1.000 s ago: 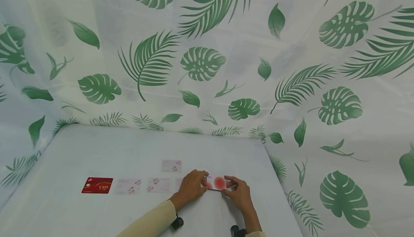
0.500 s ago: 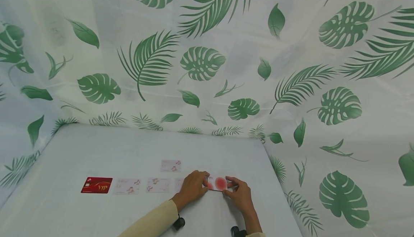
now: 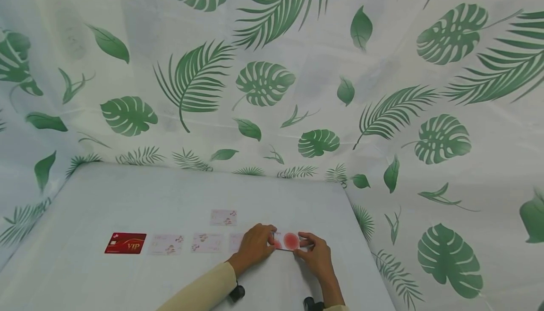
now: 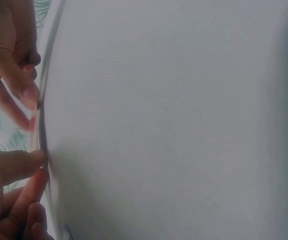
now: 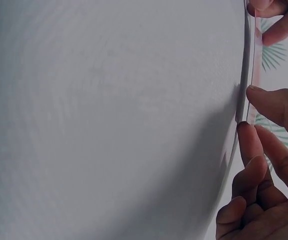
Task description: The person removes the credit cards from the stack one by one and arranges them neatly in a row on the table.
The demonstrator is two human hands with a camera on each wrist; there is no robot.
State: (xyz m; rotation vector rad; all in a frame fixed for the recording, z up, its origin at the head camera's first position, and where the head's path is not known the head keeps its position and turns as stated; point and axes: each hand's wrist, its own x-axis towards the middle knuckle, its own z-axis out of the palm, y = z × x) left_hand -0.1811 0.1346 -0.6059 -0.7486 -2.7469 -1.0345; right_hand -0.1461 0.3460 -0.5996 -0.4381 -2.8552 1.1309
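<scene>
In the head view a white card with a large pink-red circle is held level between both hands at the right of the white table. My left hand pinches its left end between thumb and fingers. The opposite end is pinched by my right hand. Both wrist views catch the card only edge-on, as a thin strip low over the table; whether it touches the surface I cannot tell. Partly covered by my left hand, a pale flower-patterned card lies flat beside it.
A red VIP card lies at the left end of a row. Pale cards with flower prints follow it to the right, and a single pale card lies behind the row. A leaf-patterned curtain borders the white table.
Both hands and the card have shifted slightly to the right. The head view has drifted a little. The grips look the same, and the other cards lie as before.
</scene>
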